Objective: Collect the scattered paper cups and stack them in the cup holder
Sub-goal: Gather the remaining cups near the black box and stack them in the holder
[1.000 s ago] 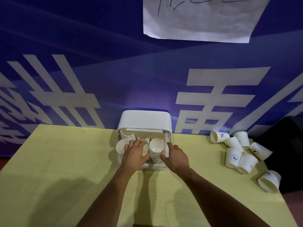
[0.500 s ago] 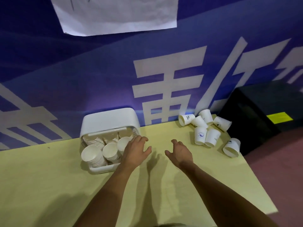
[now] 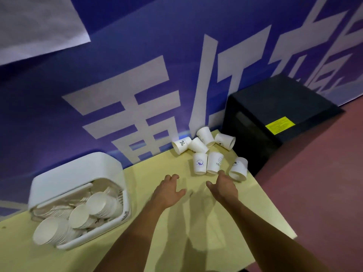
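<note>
Cup holder [image 3: 78,185] left of cups [image 3: 208,152]

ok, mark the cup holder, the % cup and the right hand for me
cup holder [image 3: 78,171]: head view, on its white top cover.
% cup [image 3: 181,144]: head view, on its side wall by the print.
right hand [image 3: 224,186]: head view, on the back of the hand.

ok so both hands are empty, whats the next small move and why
Probably reach the right hand forward to the upside-down HELLO cup just past its fingertips. Both hands are open and hold nothing, the left hand is farther from the loose cups, and seven cups lie at the table's far right corner, away from the cup holder.
</note>
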`<act>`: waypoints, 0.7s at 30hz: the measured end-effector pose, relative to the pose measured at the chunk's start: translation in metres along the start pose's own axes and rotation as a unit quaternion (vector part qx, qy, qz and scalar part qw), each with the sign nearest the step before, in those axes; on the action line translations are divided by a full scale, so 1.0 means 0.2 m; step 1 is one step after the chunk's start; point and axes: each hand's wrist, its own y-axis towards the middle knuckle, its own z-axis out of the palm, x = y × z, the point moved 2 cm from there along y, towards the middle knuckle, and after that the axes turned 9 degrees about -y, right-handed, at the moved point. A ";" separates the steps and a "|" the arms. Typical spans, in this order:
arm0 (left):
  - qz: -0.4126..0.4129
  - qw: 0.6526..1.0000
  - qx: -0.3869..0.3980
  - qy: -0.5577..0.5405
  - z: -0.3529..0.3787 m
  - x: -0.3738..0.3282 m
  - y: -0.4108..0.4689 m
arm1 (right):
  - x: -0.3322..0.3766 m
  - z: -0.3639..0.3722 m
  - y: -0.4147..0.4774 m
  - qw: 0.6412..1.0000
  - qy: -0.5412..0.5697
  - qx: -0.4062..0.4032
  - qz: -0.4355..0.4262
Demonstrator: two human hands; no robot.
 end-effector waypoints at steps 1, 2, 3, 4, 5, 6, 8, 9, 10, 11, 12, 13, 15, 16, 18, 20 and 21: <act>-0.008 1.000 0.009 -0.007 0.02 -0.03 0.04 | -0.02 0.00 0.04 1.000 0.016 0.004 0.008; -0.015 1.000 0.014 -0.013 0.03 -0.06 0.08 | -0.04 0.00 0.08 0.999 0.031 0.008 0.017; -0.022 0.999 0.018 -0.020 0.04 -0.08 0.13 | -0.05 0.00 0.12 0.999 0.045 0.012 0.026; -0.028 0.999 0.021 -0.026 0.05 -0.11 0.17 | -0.06 0.01 0.16 0.998 0.056 0.015 0.033; -0.031 0.999 0.024 -0.030 0.06 -0.13 0.20 | -0.07 0.02 0.19 0.997 0.063 0.017 0.036; -0.035 0.998 0.027 -0.033 0.07 -0.14 0.25 | -0.07 0.03 0.23 0.997 0.068 0.020 0.036; -0.045 0.998 0.032 -0.040 0.08 -0.17 0.34 | -0.08 0.05 0.31 0.996 0.080 0.019 0.031; -0.048 0.997 0.034 -0.044 0.09 -0.19 0.38 | -0.07 0.07 0.34 0.995 0.088 0.016 0.033; -0.050 0.997 0.035 -0.049 0.09 -0.20 0.41 | -0.07 0.08 0.37 0.995 0.095 0.010 0.036; -0.051 0.996 0.038 -0.059 0.11 -0.21 0.44 | -0.07 0.09 0.40 0.994 0.102 0.006 0.041; -0.052 0.995 0.039 -0.074 0.11 -0.22 0.47 | -0.07 0.10 0.43 0.993 0.109 0.002 0.047; -0.057 0.993 0.039 -0.094 0.13 -0.22 0.50 | -0.06 0.12 0.46 0.991 0.119 -0.002 0.056; -0.068 0.988 0.037 -0.137 0.14 -0.23 0.54 | -0.05 0.14 0.49 0.986 0.146 -0.018 0.073; -0.077 0.984 0.036 -0.158 0.15 -0.24 0.57 | -0.05 0.15 0.51 0.984 0.158 -0.025 0.078; -0.093 0.975 0.035 -0.196 0.17 -0.25 0.61 | -0.04 0.17 0.53 0.980 0.176 -0.033 0.082; -0.101 0.968 0.032 -0.229 0.19 -0.26 0.63 | -0.03 0.19 0.54 0.979 0.188 -0.032 0.075; -0.100 0.965 0.028 -0.241 0.19 -0.27 0.64 | -0.02 0.20 0.54 0.978 0.195 -0.028 0.070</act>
